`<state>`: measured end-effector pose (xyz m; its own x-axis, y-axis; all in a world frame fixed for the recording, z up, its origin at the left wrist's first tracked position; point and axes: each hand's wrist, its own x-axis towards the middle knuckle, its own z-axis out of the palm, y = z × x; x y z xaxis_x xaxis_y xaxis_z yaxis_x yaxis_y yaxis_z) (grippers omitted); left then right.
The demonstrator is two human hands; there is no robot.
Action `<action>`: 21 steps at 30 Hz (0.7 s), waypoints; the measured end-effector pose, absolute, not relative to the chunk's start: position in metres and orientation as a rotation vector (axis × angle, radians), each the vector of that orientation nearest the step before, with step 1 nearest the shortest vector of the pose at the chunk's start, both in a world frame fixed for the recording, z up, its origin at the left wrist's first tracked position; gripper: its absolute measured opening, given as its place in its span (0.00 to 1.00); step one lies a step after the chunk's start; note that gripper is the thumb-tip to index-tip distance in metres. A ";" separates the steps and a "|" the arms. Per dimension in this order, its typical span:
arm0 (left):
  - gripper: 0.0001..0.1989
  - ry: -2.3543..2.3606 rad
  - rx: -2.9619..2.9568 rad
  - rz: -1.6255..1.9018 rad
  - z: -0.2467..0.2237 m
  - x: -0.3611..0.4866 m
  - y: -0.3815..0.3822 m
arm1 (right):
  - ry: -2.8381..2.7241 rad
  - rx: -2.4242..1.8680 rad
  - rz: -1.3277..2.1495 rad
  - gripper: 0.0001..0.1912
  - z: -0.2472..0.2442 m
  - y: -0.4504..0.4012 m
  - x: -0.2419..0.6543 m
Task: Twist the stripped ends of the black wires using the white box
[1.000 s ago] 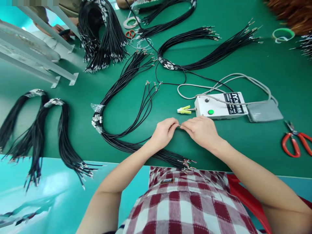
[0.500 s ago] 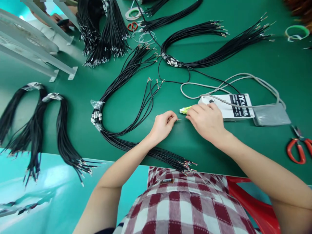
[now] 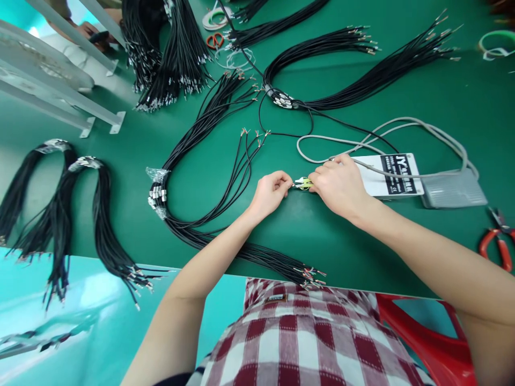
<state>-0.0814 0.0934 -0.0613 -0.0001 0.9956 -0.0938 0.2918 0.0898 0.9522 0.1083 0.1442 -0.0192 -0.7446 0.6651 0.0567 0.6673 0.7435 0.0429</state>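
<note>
My left hand (image 3: 273,192) is closed in a pinch over the table, with the tip of a thin wire (image 3: 293,185) just showing past the fingertips. My right hand (image 3: 338,185) grips small yellow-green snips (image 3: 304,184), whose metal jaws point left and meet the wire tip; whether they touch it is too small to tell. Under my left forearm runs a bundle of black cables (image 3: 265,256) with bared coloured ends, held at its bend by clear wrap (image 3: 157,195). Behind my right hand lies a white box (image 3: 390,174) with a black label.
A grey foot pedal (image 3: 454,188) with looped grey cord adjoins the box. Red-handled pliers (image 3: 497,241) lie at right. More black cable bundles (image 3: 362,91) lie at the back and at left (image 3: 102,209). Orange scissors (image 3: 214,41) lie behind. Another person's hand (image 3: 90,32) shows beyond the metal frame.
The snips have moved left, from a gap beside the wire tip to right at it. Both hands have shifted slightly away from my body, and the view has turned a little.
</note>
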 end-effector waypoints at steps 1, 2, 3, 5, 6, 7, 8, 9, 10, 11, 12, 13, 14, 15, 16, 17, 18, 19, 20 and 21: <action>0.05 1.456 1.357 0.969 -0.062 -0.081 0.095 | -2.875 -1.102 -0.072 0.17 -0.020 0.144 0.109; 0.05 1.459 1.357 0.968 -0.063 -0.080 0.096 | -2.859 -1.095 -0.063 0.18 -0.021 0.145 0.109; 0.05 1.463 1.355 0.969 -0.063 -0.079 0.097 | -2.851 -1.090 -0.067 0.18 -0.022 0.145 0.110; 0.05 1.472 1.353 0.972 -0.063 -0.078 0.098 | -2.848 -1.083 -0.092 0.19 -0.024 0.145 0.110; 0.05 1.478 1.355 0.971 -0.062 -0.078 0.099 | -2.848 -1.081 -0.097 0.19 -0.024 0.144 0.110; 0.05 1.486 1.360 0.970 -0.062 -0.077 0.099 | -2.846 -1.081 -0.095 0.19 -0.024 0.144 0.110; 0.05 1.496 1.368 0.970 -0.062 -0.076 0.099 | -2.843 -1.083 -0.090 0.19 -0.024 0.144 0.110; 0.05 1.507 1.377 0.972 -0.061 -0.076 0.099 | -2.840 -1.087 -0.082 0.19 -0.024 0.144 0.110; 0.05 1.519 1.382 0.977 -0.061 -0.075 0.098 | -2.835 -1.094 -0.064 0.19 -0.023 0.144 0.110; 0.06 1.528 1.383 0.985 -0.060 -0.075 0.098 | -2.825 -1.104 -0.036 0.18 -0.023 0.143 0.109; 0.06 1.532 1.379 0.991 -0.060 -0.074 0.098 | -2.811 -1.115 0.000 0.18 -0.022 0.143 0.109; 0.06 1.530 1.372 0.995 -0.060 -0.074 0.097 | -2.796 -1.124 0.039 0.18 -0.022 0.143 0.109; 0.06 1.523 1.363 0.997 -0.060 -0.074 0.097 | -2.785 -1.129 0.067 0.18 -0.022 0.143 0.109; 0.06 1.519 1.356 0.999 -0.060 -0.075 0.097 | -2.780 -1.131 0.072 0.17 -0.023 0.143 0.109; 0.05 1.521 1.351 1.004 -0.060 -0.075 0.096 | -2.785 -1.129 0.055 0.17 -0.023 0.143 0.109; 0.05 1.531 1.349 1.011 -0.060 -0.075 0.096 | -2.794 -1.126 0.023 0.18 -0.024 0.144 0.109; 0.05 1.545 1.348 1.019 -0.060 -0.076 0.095 | -2.804 -1.122 -0.010 0.18 -0.024 0.144 0.110; 0.05 1.558 1.345 1.025 -0.060 -0.076 0.095 | -2.808 -1.118 -0.033 0.18 -0.025 0.144 0.110; 0.05 1.566 1.339 1.028 -0.060 -0.076 0.095 | -2.803 -1.117 -0.039 0.19 -0.026 0.144 0.110; 0.05 1.568 1.331 1.029 -0.060 -0.076 0.094 | -2.791 -1.118 -0.025 0.19 -0.027 0.144 0.110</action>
<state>-0.0762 0.0943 -0.0600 -0.1077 0.9912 -0.0773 0.3235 0.1084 0.9400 0.1104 0.1444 -0.0269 -0.7159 0.6859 0.1307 0.6881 0.7248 -0.0346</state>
